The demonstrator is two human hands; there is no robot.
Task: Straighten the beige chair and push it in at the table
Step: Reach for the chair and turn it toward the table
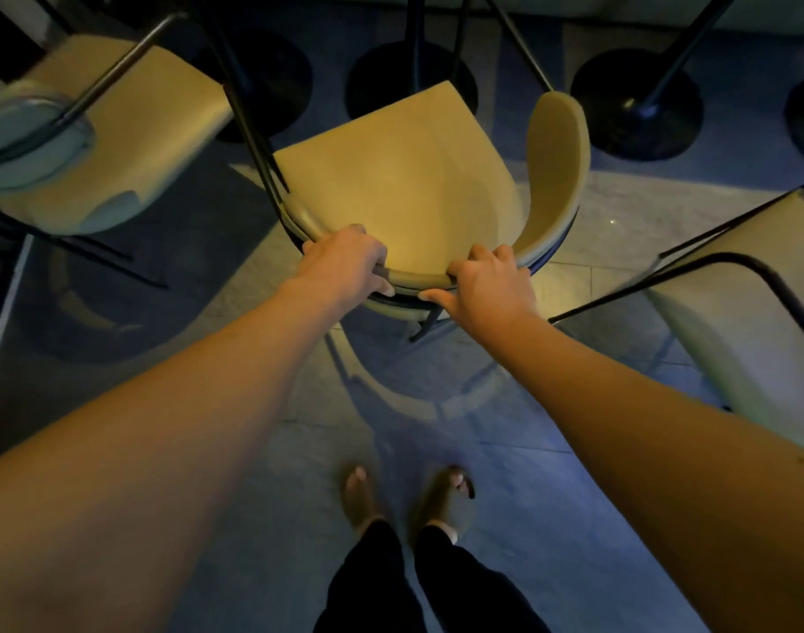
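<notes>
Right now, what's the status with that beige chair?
Both hands, left hand and right hand, grip the beige chair backrest. Seat points toward round table base. Neighbouring chairs flank both sides, left chair closest.

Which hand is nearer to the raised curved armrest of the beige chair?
Right. The right hand grips the backrest rim just below that armrest; the left hand grips the rim on the far side.

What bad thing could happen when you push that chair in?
1. The chair sits turned, with its seat corner aimed at the black table base. Pushed straight, its legs may hit the base or the dark table legs.
2. Another chair stands close on the left, so the two might knock together.
3. The left hand and right hand both grip the curved backrest, so fingers could get pinched against a table edge.
</notes>
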